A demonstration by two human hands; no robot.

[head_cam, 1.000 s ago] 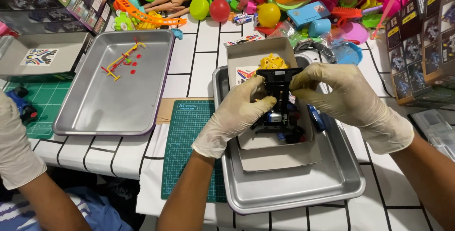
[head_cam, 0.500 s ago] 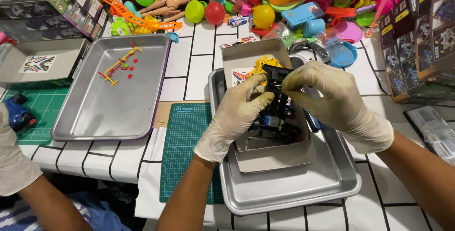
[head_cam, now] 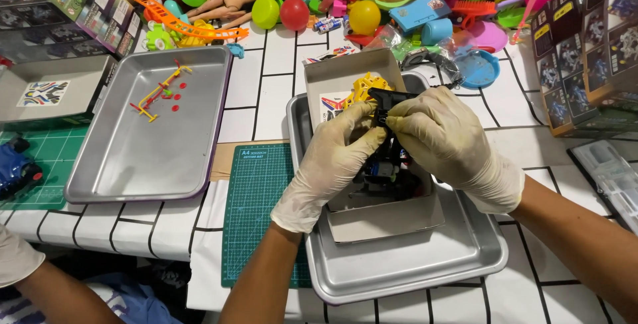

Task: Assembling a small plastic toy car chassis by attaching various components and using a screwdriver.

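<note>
1. The small black plastic toy car body with exposed motor parts [head_cam: 384,154] sits between both gloved hands, over the open grey cardboard box tray [head_cam: 392,221], its long axis running roughly away from the person, front end raised.
2. The left hand in a cream latex glove [head_cam: 329,164] closes on the toy from its left side, fingers curled round the body; the right hand in a matching glove [head_cam: 448,141] pinches the upper black part from the right. Both touch it, equally near.
3. A yellow plastic wheel-like piece [head_cam: 362,90] lies just behind the toy in the box.
4. The box rests in a shiny metal baking tray [head_cam: 412,271].
5. Beside it lies a green cutting mat [head_cam: 256,198], then a second metal tray holding red and yellow sprue bits [head_cam: 159,95].
6. Bright mixed toys [head_cam: 299,5] crowd the far edge.
</note>
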